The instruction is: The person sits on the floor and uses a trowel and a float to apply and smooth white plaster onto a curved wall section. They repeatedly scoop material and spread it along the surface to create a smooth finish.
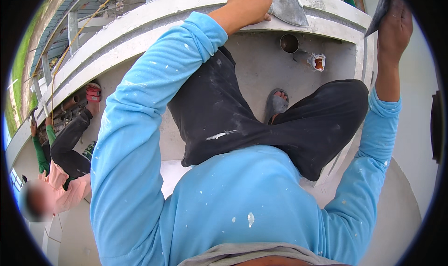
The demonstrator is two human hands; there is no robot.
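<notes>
My left hand (pixel 246 7) is closed at the top of the curved white ledge, gripping a putty knife. Its broad grey, smeared blade (pixel 289 7) sticks out to the right of my fist, over the ledge. At the upper right, my raised right hand (pixel 395 30) holds a dark grey flat tool (pixel 380 12) by its edge, close to the pale wall. Only part of that tool shows, and its exact kind is unclear. Both my light blue sleeves carry white spatters.
The white ledge (pixel 140 26) curves across the top. Below it are a round pipe opening (pixel 289 43) and a broken pipe stub (pixel 318 62). My sandalled foot (pixel 277 102) stands in the recess. At left, another person (pixel 70 182) works beside the ledge. A yellow rope (pixel 70 49) hangs there.
</notes>
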